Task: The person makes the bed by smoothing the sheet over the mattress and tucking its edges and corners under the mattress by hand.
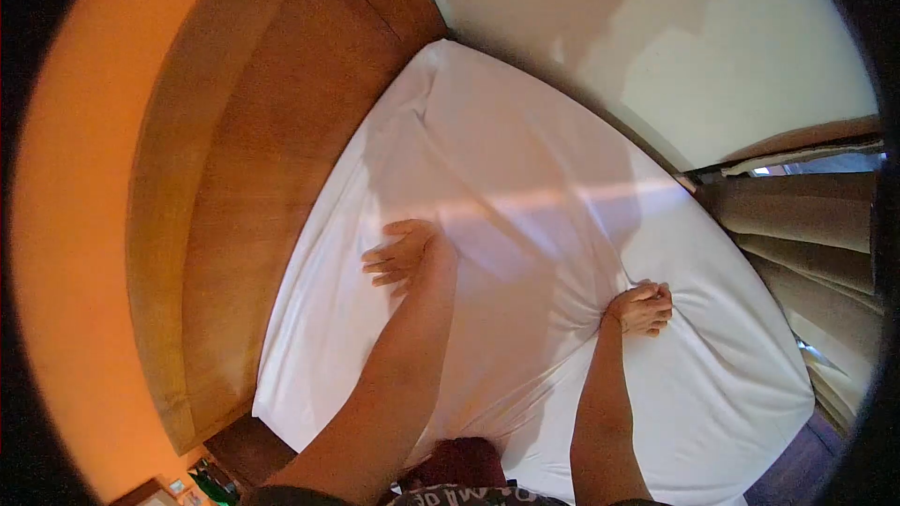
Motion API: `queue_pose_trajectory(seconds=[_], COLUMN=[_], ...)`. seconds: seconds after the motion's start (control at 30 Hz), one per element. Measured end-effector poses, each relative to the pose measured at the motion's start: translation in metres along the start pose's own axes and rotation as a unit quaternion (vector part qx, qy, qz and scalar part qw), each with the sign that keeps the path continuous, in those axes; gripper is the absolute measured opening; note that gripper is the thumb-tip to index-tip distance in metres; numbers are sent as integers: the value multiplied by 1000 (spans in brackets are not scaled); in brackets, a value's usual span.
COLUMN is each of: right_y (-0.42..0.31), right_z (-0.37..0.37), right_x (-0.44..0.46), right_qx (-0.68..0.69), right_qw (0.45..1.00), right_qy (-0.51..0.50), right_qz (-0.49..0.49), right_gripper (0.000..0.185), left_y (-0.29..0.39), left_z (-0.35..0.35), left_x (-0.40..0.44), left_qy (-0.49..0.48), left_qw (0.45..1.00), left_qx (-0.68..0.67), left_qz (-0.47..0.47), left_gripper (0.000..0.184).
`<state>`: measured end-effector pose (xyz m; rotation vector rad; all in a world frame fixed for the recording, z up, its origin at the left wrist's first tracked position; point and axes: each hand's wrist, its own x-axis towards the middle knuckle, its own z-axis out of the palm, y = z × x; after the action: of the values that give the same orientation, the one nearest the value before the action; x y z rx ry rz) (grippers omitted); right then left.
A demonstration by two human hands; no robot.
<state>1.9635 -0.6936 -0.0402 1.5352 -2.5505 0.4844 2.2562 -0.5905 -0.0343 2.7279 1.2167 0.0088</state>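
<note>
A white fitted sheet (pixel 525 122) covers the mattress in front of me, with creases running across it. My left hand (pixel 398 253) is over the left part of the sheet, its fingers spread and pointing toward the headboard side. Whether its palm touches the cloth I cannot tell. On the right part of the bed, my right hand (pixel 642 307) has its fingers curled in against the sheet. Folds in the fabric spread out from around that hand, as if the cloth is bunched there.
A wooden headboard panel (pixel 272 131) stands along the bed's left side, beside an orange wall (pixel 80 178). At the back is a white wall (pixel 731 66) with shadows. Curtains (pixel 797 215) hang at the right. Small items (pixel 211 483) sit at the lower left.
</note>
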Motion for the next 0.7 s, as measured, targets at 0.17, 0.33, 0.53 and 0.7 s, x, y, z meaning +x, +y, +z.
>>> queue_pose_trajectory(seconds=[0.17, 0.33, 0.53, 0.7], right_y=[-6, -58, -131, -147], right_z=[-14, -26, -10, 2], right_x=[-3, -4, -25, -16], right_qx=[102, 268, 151, 187], right_qw=[991, 881, 879, 899], right_qy=[33, -70, -144, -13], right_qz=[-77, -384, -428, -396], right_gripper=[45, 36, 15, 16], left_y=[3, 8, 12, 12], left_z=[13, 4, 4, 5], left_x=[2, 2, 1, 4], left_qy=[-53, -73, -87, -89], left_qw=[999, 997, 995, 995], left_qx=[14, 24, 35, 22], left_qz=[0, -27, -32, -46], left_gripper=[72, 72, 72, 72])
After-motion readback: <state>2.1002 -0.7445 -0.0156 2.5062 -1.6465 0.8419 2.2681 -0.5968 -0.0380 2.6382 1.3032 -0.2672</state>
